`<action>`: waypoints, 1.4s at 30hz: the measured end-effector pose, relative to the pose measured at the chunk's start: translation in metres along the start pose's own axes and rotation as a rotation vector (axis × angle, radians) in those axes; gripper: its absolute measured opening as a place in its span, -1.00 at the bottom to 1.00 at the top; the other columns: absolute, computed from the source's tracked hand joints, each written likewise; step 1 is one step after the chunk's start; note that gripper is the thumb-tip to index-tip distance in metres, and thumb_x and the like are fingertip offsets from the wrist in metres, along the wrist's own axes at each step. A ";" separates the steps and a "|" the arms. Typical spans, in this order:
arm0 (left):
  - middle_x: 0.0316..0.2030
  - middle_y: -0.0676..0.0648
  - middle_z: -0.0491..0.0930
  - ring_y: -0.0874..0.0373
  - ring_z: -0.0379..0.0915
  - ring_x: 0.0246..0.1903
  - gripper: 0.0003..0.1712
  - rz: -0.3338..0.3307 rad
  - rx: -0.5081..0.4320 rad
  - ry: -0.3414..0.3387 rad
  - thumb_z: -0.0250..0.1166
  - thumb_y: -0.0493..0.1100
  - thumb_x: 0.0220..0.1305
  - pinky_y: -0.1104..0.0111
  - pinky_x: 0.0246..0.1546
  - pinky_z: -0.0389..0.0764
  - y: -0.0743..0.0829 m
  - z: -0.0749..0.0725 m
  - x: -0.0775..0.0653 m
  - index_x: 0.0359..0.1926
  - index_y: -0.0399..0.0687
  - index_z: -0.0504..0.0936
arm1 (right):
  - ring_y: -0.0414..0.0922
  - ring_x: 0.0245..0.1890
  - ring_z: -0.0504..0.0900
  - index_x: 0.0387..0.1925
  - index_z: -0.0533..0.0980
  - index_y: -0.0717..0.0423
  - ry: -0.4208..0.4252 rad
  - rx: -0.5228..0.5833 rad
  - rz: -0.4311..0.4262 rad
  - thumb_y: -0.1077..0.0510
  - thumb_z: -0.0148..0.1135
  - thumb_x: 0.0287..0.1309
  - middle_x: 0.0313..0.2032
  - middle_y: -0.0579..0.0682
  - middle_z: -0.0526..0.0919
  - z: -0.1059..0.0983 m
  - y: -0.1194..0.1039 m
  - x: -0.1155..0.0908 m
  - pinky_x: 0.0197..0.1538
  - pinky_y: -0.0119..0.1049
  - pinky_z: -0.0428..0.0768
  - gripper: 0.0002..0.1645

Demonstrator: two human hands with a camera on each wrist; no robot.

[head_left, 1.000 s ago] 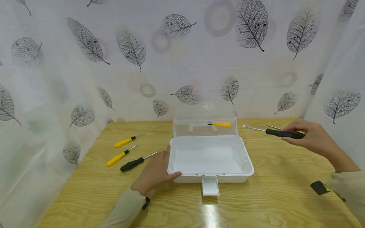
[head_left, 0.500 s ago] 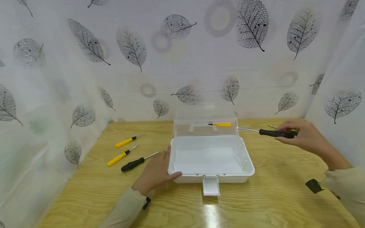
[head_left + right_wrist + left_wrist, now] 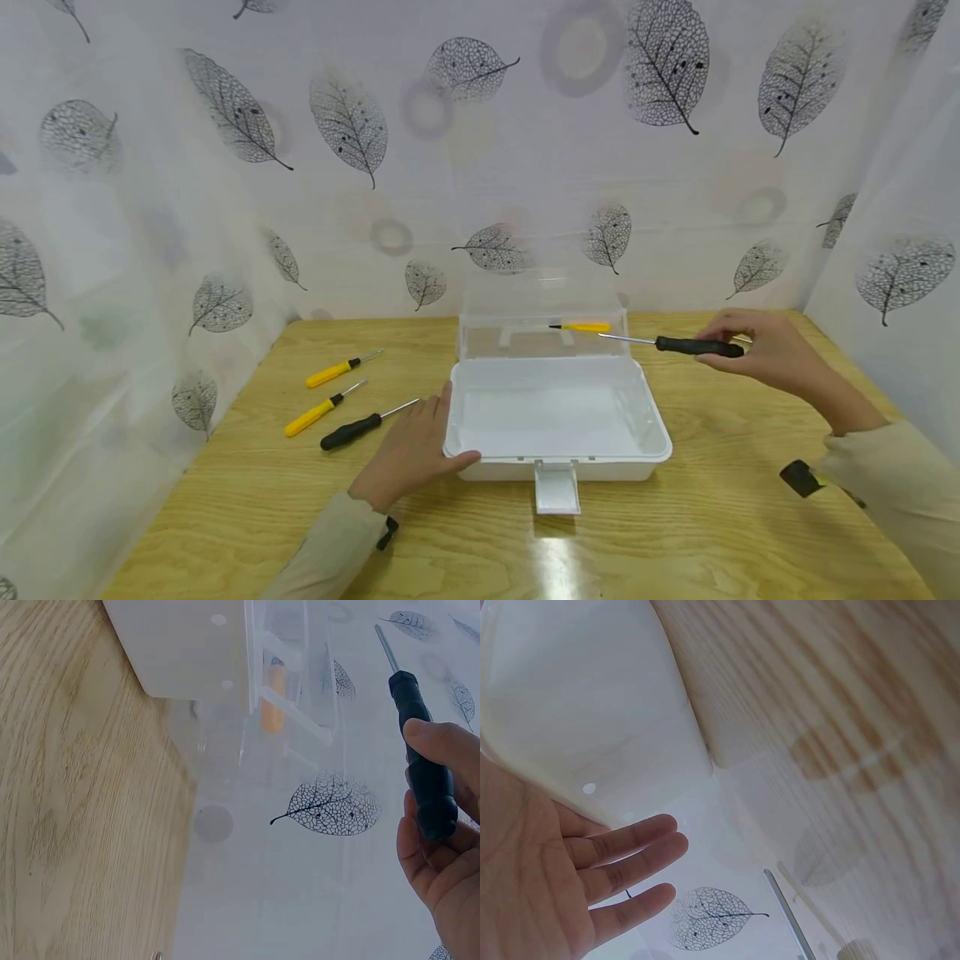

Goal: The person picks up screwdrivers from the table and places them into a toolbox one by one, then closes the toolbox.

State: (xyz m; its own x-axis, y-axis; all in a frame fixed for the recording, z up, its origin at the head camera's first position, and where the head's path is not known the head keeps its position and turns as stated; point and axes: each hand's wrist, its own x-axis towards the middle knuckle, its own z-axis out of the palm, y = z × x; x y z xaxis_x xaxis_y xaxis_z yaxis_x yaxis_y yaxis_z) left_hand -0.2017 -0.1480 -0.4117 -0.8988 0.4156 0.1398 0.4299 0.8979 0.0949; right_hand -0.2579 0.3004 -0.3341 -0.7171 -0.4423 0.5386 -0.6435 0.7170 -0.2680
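My right hand (image 3: 783, 357) pinches the black handle of a screwdriver (image 3: 686, 346) in the air to the right of the white toolbox (image 3: 551, 417). Its metal shaft points left, and the tip overlaps the lid's right edge in the head view. The right wrist view shows thumb and fingers around the black handle (image 3: 409, 705). The toolbox stands with its clear lid (image 3: 480, 340) tipped back and its bottom bare. My left hand (image 3: 411, 447) rests against the box's left side, thumb over the front left rim; in the left wrist view its fingers (image 3: 630, 874) are extended.
Left of the box lie two yellow screwdrivers (image 3: 311, 415) and another black-handled screwdriver (image 3: 351, 432). A yellow screwdriver (image 3: 588, 327) shows through the clear lid. A front latch (image 3: 557, 490) hangs down. Behind my right hand a thin metal shaft (image 3: 742, 339) shows. A leaf-patterned curtain (image 3: 525, 167) borders the table.
My right hand has moved left with the black-handled screwdriver, bringing its tip from right of the lid to its right edge. My left hand stays at the box.
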 end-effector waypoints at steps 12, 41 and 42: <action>0.12 -0.33 0.46 -0.14 0.43 0.08 0.22 0.000 0.001 0.000 0.12 0.46 0.07 0.07 0.16 0.43 0.001 -0.001 0.001 0.40 -0.41 0.01 | -0.47 -0.46 0.37 -0.39 0.65 -0.05 -0.051 -0.020 0.014 0.25 0.50 -0.21 -0.49 -0.28 0.51 0.014 -0.010 0.017 -0.35 -0.53 0.41 -0.74; 0.10 -0.32 0.47 -0.12 0.44 0.06 0.22 0.012 0.020 0.009 0.11 0.47 0.07 0.08 0.14 0.45 0.000 0.000 0.000 0.39 -0.42 0.03 | -0.25 -0.47 0.50 -0.36 0.66 0.16 -0.142 0.070 0.134 0.27 0.44 -0.12 -0.44 -0.04 0.61 0.057 -0.011 0.043 -0.38 -0.39 0.52 -0.82; 0.10 -0.31 0.47 -0.12 0.44 0.06 0.23 0.011 0.022 0.008 0.07 0.50 0.07 0.08 0.15 0.45 -0.001 0.000 0.000 0.39 -0.41 0.02 | -0.24 -0.47 0.50 -0.36 0.66 0.16 -0.143 0.073 0.136 0.27 0.44 -0.11 -0.44 -0.04 0.61 0.057 -0.011 0.043 -0.38 -0.39 0.52 -0.82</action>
State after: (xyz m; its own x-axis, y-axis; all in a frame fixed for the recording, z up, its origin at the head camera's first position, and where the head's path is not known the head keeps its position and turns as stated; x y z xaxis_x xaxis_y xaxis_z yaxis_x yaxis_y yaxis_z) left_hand -0.2023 -0.1485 -0.4120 -0.8930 0.4248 0.1485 0.4381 0.8961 0.0711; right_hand -0.2972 0.2423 -0.3536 -0.8262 -0.4199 0.3756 -0.5520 0.7368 -0.3904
